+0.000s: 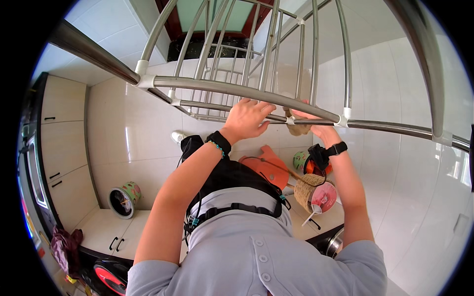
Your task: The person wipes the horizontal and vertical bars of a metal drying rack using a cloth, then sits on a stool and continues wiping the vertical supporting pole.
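Note:
A metal tube rack (222, 88) with white plastic joints stands upright before me. My left hand (247, 117) rests on one of its lower tubes, its fingers partly spread. To the right, my right hand (313, 120) is behind the same rack, near a brown cloth (298, 128); tubes hide part of its fingers, so whether it grips the cloth cannot be told. The cloth is beside a white joint of the tube.
An orange plastic stool (272, 172), a rope-wrapped roll (309, 190) and a green patterned bin (301, 161) stand at lower right. Another patterned bin (132, 190) is at left, by white cabinets (66, 144). A tiled wall (392, 177) rises at right.

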`<state>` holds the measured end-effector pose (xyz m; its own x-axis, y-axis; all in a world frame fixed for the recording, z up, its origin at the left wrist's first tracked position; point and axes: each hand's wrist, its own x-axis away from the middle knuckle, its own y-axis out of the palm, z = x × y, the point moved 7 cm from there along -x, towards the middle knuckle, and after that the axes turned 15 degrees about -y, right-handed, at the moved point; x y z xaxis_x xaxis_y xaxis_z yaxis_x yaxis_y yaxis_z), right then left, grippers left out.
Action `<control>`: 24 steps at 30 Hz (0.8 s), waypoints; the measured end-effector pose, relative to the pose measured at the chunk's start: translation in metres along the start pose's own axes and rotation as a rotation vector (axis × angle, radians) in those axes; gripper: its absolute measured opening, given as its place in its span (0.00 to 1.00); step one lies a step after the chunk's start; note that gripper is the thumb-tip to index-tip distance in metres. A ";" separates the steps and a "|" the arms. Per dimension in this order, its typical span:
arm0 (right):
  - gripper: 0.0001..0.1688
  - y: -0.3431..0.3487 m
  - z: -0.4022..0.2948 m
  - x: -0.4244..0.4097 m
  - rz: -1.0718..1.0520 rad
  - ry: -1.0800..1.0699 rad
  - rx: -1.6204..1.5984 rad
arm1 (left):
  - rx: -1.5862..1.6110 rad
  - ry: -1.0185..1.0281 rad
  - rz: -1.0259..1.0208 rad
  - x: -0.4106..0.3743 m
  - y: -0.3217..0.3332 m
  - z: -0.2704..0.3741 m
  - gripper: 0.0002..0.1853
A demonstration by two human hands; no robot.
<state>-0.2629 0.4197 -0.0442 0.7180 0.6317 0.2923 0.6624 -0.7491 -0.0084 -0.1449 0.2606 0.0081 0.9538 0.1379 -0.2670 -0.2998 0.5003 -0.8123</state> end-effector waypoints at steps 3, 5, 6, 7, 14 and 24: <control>0.20 0.002 0.003 0.000 -0.087 0.105 0.064 | -0.015 0.013 0.016 -0.001 0.000 0.000 0.18; 0.21 -0.002 0.005 -0.001 -0.272 0.218 0.221 | -0.010 0.021 -0.002 0.000 0.001 0.002 0.18; 0.22 0.001 -0.004 -0.003 -0.346 0.163 0.358 | -0.006 0.028 -0.011 -0.001 0.001 0.002 0.18; 0.25 0.016 -0.022 -0.004 -0.422 0.103 0.496 | -0.011 0.034 -0.006 0.000 0.001 0.000 0.18; 0.23 0.024 -0.038 -0.001 -0.554 -0.035 0.566 | 0.003 0.084 0.032 0.003 0.004 0.001 0.18; 0.15 -0.016 0.054 0.020 0.121 -0.037 0.067 | -0.042 0.083 0.071 0.006 0.002 0.005 0.20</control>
<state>-0.2480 0.4549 -0.0900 0.8004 0.5450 0.2497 0.5819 -0.8064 -0.1053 -0.1391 0.2665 0.0076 0.9254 0.0996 -0.3656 -0.3691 0.4550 -0.8104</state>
